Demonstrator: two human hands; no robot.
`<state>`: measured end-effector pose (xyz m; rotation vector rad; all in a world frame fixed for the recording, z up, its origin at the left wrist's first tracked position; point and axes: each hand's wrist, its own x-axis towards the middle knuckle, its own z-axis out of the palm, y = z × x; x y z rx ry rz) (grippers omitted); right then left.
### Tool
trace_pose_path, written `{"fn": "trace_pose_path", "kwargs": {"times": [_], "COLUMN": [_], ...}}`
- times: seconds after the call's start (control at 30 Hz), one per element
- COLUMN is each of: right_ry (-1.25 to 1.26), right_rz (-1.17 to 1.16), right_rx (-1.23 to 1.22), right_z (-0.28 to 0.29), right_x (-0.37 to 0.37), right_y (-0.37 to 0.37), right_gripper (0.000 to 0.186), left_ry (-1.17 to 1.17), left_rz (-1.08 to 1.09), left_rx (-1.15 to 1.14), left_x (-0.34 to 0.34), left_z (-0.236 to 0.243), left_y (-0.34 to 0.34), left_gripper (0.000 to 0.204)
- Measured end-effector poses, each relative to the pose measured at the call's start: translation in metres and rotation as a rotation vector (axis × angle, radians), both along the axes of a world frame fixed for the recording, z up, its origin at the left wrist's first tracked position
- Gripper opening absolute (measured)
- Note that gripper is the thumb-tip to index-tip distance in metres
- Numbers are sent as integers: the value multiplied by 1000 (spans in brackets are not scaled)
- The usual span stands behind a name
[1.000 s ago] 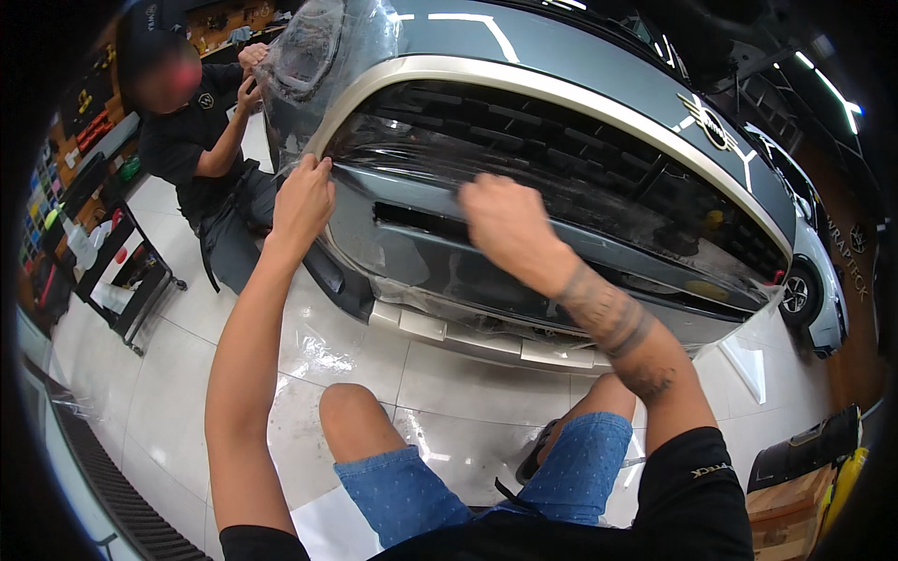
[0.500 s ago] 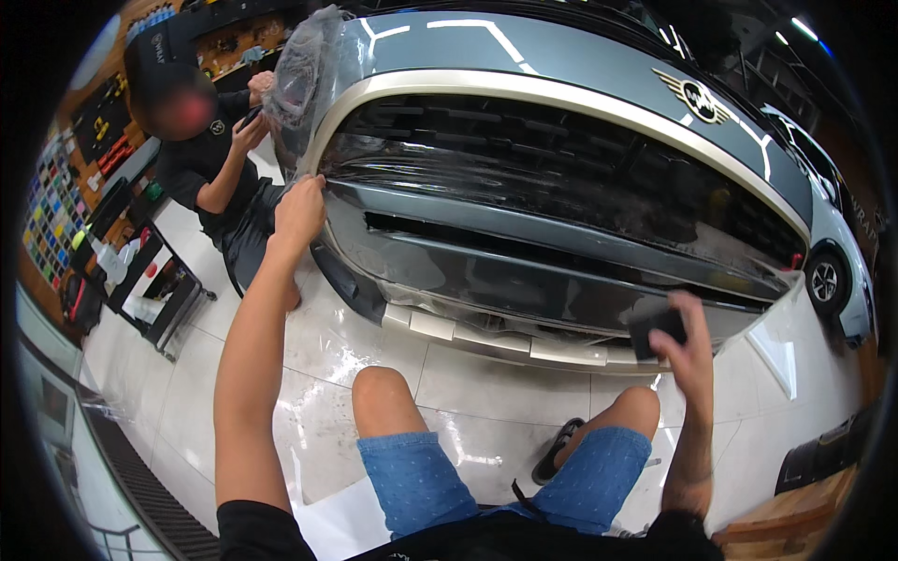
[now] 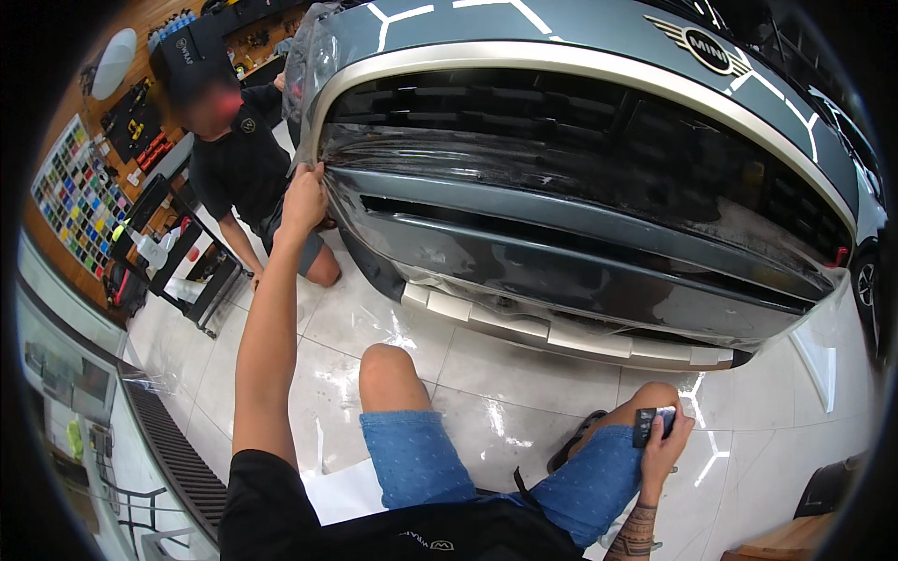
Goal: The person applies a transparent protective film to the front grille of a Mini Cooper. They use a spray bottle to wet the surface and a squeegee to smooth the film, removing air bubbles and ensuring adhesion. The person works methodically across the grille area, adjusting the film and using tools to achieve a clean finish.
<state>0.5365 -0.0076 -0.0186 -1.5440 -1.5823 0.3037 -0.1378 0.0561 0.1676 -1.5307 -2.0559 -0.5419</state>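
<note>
At the left end of the car's front bumper (image 3: 449, 252), my left hand (image 3: 307, 198) pinches the edge of a clear film (image 3: 393, 154). Creases in the film run from my fingers across the lower part of the black grille (image 3: 524, 117). The sheet also covers the grey panel below and hangs past its right end. My right hand (image 3: 667, 447) is closed round a small, flat black squeegee (image 3: 644, 427), held over my right knee and apart from the car.
A co-worker (image 3: 245, 150) in black kneels at the car's left corner by a bunched part of film. Behind stand a black trolley (image 3: 201, 304) and a wall of colour swatches (image 3: 79, 196). A wooden piece (image 3: 786, 540) lies lower right; white paper (image 3: 346, 491) lies on the floor.
My right hand has drawn the squeegee back from the bumper to my knee. My left hand keeps its pinch on the film. The co-worker has lowered one hand toward the floor.
</note>
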Motion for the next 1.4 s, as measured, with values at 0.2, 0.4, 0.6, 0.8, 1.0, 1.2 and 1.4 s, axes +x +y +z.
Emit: {"fn": "trace_pose_path", "kwargs": {"times": [0.2,0.4,0.6,0.8,1.0,1.2,1.4], "right_ry": [65,398,132,-355,-828,-48,1217], "right_rz": [132,2082,2119,2154,1893,1561,1310], "right_rx": [60,-352,-222,-134,34,285,-418], "right_z": [64,201,206,217,249,261,191], "right_x": [-13,-102,-147,-168,-177,-147,-168], "right_y": [-13,-45,-52,-45,-35,14,93], "right_gripper": [37,19,15,18,19,18,40], "left_ry": [-74,-23,72,-101,-317,-418,-378], "left_rz": [-240,-156,-67,15,132,111,128], "left_rx": [322,346,385,486,662,798,838], "left_x": [33,33,7,4,12,24,23], "left_z": [-16,-14,-19,-33,-53,-69,-71], "left_y": [-14,-5,-8,7,16,36,40], "left_gripper": [44,41,35,40,50,57,50]}}
